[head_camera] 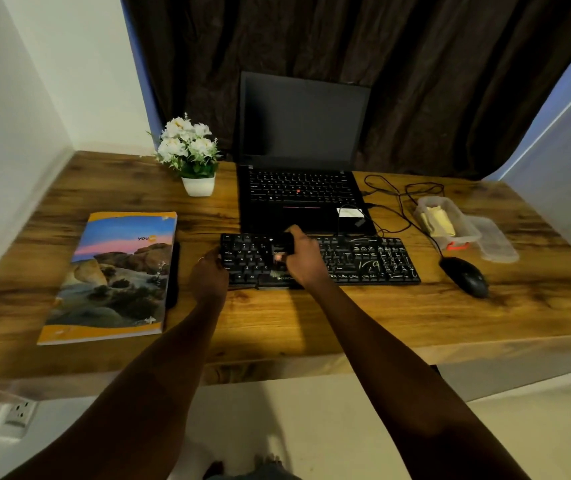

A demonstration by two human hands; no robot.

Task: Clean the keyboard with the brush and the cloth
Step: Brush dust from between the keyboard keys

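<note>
A black keyboard (363, 259) lies across the middle of the wooden desk (311, 317), in front of the laptop. My right hand (303, 259) grips a small dark brush (282, 251) over the keyboard's left-centre keys, bristles pointing down near the front row. My left hand (209, 275) holds the keyboard's left end, fingers curled at its edge. A yellow cloth (438, 220) sits in a clear plastic container at the right.
An open black laptop (299, 174) stands behind the keyboard. A white flower pot (192, 157) is back left, a colourful book (118, 275) left. A black mouse (466, 277), its cable, the container (450, 223) and its lid (495, 242) occupy the right side.
</note>
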